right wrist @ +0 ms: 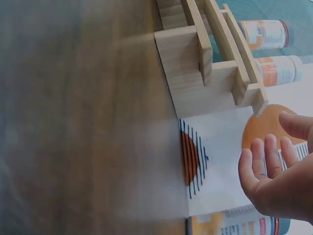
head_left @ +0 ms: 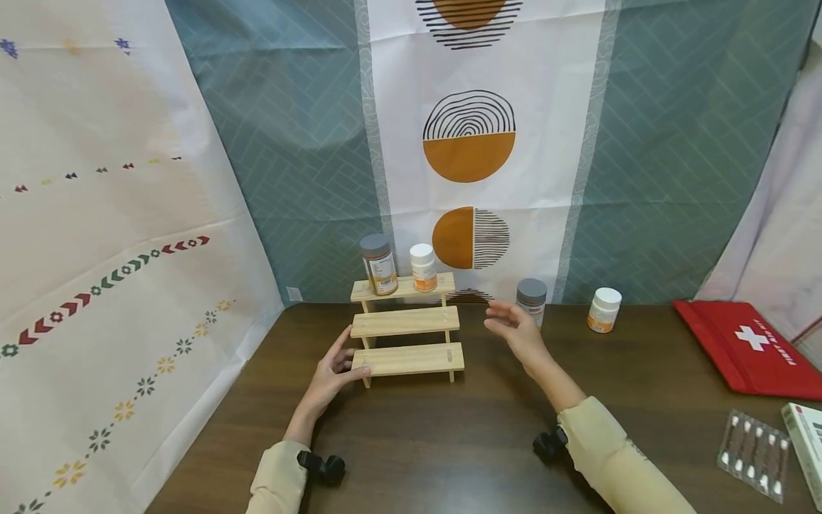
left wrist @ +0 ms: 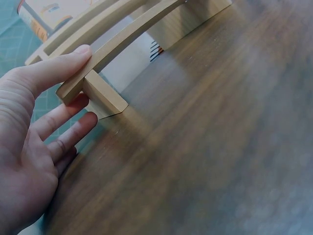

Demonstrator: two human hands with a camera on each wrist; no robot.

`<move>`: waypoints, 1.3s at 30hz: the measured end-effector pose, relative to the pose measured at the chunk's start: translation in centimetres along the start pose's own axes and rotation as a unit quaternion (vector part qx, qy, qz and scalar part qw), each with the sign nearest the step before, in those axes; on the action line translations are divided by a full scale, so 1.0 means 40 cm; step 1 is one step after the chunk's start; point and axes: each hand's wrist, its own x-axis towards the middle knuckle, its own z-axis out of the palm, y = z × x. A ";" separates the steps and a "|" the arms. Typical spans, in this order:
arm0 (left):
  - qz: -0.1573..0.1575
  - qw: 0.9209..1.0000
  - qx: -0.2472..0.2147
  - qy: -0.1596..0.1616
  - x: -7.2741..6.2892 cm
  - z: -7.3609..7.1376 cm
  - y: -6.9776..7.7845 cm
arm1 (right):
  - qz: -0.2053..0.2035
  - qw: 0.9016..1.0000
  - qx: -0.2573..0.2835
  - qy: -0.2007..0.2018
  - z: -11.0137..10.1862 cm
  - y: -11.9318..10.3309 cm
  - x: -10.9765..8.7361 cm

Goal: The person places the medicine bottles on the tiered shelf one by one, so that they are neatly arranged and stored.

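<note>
A three-step wooden display stand [head_left: 406, 323] rests on the brown table against the cloth backdrop. My left hand [head_left: 327, 377] grips its left end, the thumb [left wrist: 73, 61] on the lowest step and the other fingers around the end. On the top step stand a grey-capped bottle [head_left: 380, 268] at the left and a smaller white-capped bottle [head_left: 424, 270] beside it. My right hand [head_left: 521, 335] hovers to the right of the stand, holding nothing, fingers loosely bent. It partly covers another grey-capped bottle [head_left: 531, 294] on the table behind it.
Another white-capped bottle [head_left: 604, 311] stands farther right at the back. A red first aid pouch [head_left: 738, 357] lies at the right. Nearer me are a clear pack of cotton swabs [head_left: 753, 453] and a white-and-green box [head_left: 805, 442]. Patterned cloths hang behind and at the left.
</note>
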 end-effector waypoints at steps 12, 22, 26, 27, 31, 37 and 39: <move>0.001 1.000 0.003 0.003 -0.005 -0.007 -0.005 | -0.019 0.999 0.034 0.028 -0.069 -0.067 -0.005; 0.012 1.000 0.001 0.003 -0.010 -0.011 -0.004 | -0.036 0.996 0.055 0.058 -0.128 -0.098 -0.005; 0.011 1.000 0.003 0.003 -0.006 -0.010 -0.004 | -0.042 0.993 0.072 0.081 -0.157 -0.100 -0.003; 0.010 1.000 0.004 0.003 -0.006 -0.009 -0.004 | -0.044 0.992 0.080 0.086 -0.164 -0.101 -0.003; 0.010 1.000 0.004 0.003 -0.004 -0.008 -0.005 | -0.050 0.987 0.112 0.105 -0.196 -0.099 -0.003; 0.009 1.000 0.004 -0.002 0.000 -0.003 -0.007 | -0.044 0.980 0.142 0.134 -0.244 -0.094 -0.010; 0.007 1.000 0.007 -0.001 -0.001 -0.002 -0.006 | -0.042 0.979 0.141 0.141 -0.259 -0.092 -0.013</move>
